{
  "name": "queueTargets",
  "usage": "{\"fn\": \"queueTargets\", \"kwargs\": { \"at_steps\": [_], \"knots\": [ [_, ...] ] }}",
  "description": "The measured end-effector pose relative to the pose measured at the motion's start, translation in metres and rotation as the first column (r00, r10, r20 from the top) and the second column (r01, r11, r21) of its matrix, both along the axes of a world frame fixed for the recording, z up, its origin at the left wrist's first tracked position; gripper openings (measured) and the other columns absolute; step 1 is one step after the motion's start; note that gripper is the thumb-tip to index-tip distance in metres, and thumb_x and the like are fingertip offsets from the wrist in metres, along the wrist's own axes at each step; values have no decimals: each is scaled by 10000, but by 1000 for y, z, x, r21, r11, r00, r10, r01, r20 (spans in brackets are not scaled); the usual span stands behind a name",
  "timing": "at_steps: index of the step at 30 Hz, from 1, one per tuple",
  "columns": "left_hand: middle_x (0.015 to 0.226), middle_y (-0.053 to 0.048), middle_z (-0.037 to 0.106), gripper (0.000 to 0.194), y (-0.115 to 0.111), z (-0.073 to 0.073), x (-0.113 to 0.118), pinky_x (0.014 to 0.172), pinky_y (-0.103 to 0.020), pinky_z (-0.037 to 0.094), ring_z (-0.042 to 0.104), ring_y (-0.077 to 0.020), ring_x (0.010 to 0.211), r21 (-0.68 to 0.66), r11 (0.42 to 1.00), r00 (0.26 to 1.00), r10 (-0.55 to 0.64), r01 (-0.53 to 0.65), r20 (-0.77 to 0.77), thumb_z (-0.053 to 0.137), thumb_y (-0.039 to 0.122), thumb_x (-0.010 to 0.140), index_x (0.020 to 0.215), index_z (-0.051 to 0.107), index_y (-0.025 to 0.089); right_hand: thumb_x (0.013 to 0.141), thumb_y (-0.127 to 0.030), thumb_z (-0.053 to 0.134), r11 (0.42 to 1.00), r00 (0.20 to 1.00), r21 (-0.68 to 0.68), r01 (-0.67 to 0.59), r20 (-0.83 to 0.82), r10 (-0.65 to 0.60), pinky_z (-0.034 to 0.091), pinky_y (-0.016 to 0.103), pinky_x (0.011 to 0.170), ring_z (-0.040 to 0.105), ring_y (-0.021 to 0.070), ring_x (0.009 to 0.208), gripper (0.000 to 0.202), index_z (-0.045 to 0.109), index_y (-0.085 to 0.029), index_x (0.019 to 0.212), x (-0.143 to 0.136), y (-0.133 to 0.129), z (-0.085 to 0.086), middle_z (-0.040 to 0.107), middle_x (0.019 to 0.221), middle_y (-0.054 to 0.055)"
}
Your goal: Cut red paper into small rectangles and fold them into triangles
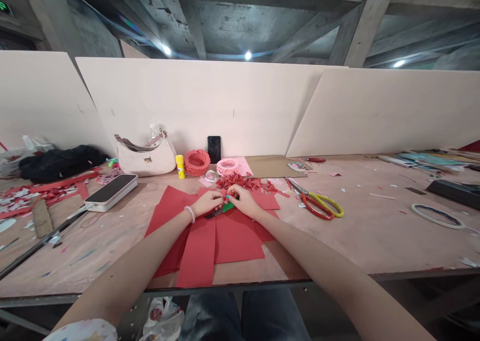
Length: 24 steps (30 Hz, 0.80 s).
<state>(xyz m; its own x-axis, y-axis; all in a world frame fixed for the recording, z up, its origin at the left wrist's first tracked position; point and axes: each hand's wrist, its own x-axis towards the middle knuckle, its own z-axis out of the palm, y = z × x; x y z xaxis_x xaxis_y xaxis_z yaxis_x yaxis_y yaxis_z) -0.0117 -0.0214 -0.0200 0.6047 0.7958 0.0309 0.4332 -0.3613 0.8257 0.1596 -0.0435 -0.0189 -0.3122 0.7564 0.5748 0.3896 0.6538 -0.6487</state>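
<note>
My left hand (209,202), with a beaded bracelet at the wrist, is closed in a pinch on a small piece of red paper (225,195). Fingers of my right hand (243,200) pinch the same piece from the other side. Most of it is hidden by the fingers. Under my hands lie several red paper sheets (240,238) and a loose red strip (197,253). A green and dark object (227,207) rests on the sheets just below my fingers, partly covered. Right behind my hands is a pile of small folded red paper pieces (245,182).
Red-and-yellow scissors (320,203) lie to the right, a tape roll (437,216) farther right. Behind stand a red paper ring (197,162), a pink ring (227,167), a glue stick (180,166) and a phone (214,149). At left are a handbag (146,158) and a white device (111,193).
</note>
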Motion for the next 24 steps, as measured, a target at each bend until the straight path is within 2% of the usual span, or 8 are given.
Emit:
{"fn": "queueTargets", "kwargs": {
  "at_steps": [3, 5, 7, 14, 19, 24],
  "knots": [
    [797, -23, 572, 195, -1, 1, 1, 595, -259, 472, 551, -108, 656, 33, 999, 1000, -3, 3, 20, 477, 270, 840, 910, 555, 106, 741, -146, 448, 1000, 1000, -9, -4, -7, 4, 404, 256, 642, 513, 137, 699, 81, 515, -174, 778, 0, 1, -1, 557, 755, 6],
    [632, 16, 526, 167, -2, 2, 1, 498, -202, 416, 490, -77, 523, 61, 998, 999, 0, -3, 44, 475, 238, 813, 797, 573, 103, 740, -149, 457, 1000, 1000, -16, -5, -15, 5, 413, 268, 680, 526, 146, 758, 128, 519, -172, 851, 1, 1, -1, 570, 824, 23],
    [570, 31, 491, 163, -2, 3, 2, 452, -178, 366, 446, -66, 474, 84, 996, 998, 1, -6, 67, 464, 217, 772, 744, 579, 106, 748, -159, 460, 1000, 1000, -25, -14, -20, 14, 418, 279, 715, 534, 154, 816, 186, 515, -171, 925, 1, 1, 0, 578, 902, 43],
    [625, 9, 529, 183, -6, 7, 2, 489, -181, 362, 455, -86, 532, 141, 990, 994, -16, 1, 104, 442, 226, 717, 696, 589, 119, 747, -150, 451, 996, 997, -55, -74, 0, 74, 434, 273, 685, 557, 154, 773, 147, 556, -161, 849, 1, -2, 6, 606, 841, 40],
    [695, -11, 559, 178, -4, 6, 3, 590, -206, 393, 494, -124, 650, 178, 984, 994, -18, -2, 109, 442, 218, 707, 669, 587, 123, 687, -111, 463, 997, 998, -34, -64, 1, 64, 413, 287, 717, 537, 169, 808, 216, 544, -161, 881, 0, -5, 7, 589, 868, 41],
    [677, -14, 564, 181, -4, 5, 3, 598, -214, 394, 504, -133, 647, 184, 983, 996, -24, 7, 90, 435, 206, 702, 691, 596, 122, 651, -92, 445, 996, 997, -32, -78, 10, 78, 400, 291, 748, 528, 171, 840, 275, 523, -173, 902, 0, -6, 6, 578, 904, 32]
  ]
}}
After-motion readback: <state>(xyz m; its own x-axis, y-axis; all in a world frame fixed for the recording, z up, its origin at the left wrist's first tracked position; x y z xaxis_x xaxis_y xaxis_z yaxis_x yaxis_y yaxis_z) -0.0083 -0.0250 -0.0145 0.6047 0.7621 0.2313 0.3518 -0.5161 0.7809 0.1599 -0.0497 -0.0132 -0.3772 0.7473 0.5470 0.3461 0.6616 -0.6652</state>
